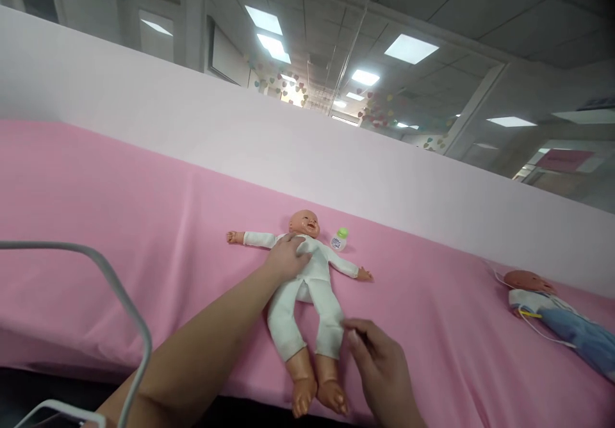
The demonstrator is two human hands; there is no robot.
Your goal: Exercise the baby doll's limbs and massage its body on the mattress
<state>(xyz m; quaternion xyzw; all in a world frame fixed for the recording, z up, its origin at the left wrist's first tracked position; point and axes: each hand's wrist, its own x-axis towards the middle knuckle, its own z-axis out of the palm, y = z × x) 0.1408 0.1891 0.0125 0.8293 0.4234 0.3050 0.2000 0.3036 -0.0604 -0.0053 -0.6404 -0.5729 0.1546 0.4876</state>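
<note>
Pink cloth (144,210) carried the doll (307,274); the left hand (287,256) pressed flat on its chest to steady it, the right hand (379,364) pinched its trouser leg.

Baby doll (307,280) on its back on the pink sheet (144,223), head toward the pale partition, bare feet at the sheet's near edge. Dressed in a white one-piece suit; arms spread wide to either side, legs straight and slightly parted. Plastic face turned up, mouth open. Chest pressed under the left hand (287,256), laid flat on it. Hem of one white trouser leg pinched by the fingertips of the right hand (379,364), just above the ankle.
</note>
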